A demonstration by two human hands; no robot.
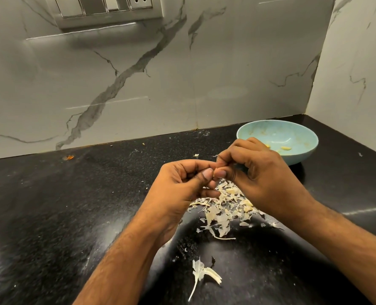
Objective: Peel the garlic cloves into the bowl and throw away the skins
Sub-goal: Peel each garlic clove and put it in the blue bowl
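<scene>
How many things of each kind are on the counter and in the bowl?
Bowl: 1
Peeled cloves visible in the bowl: 2, one partly hidden behind the right hand
Heaps of skins: 1
Separate large skin piece: 1
Total: 5

A black counter [50, 205] is holding a blue bowl [301, 155] at right, garlic skins [222, 214] mid-frame, and maybe a stalk [202, 274] lower down.
</scene>
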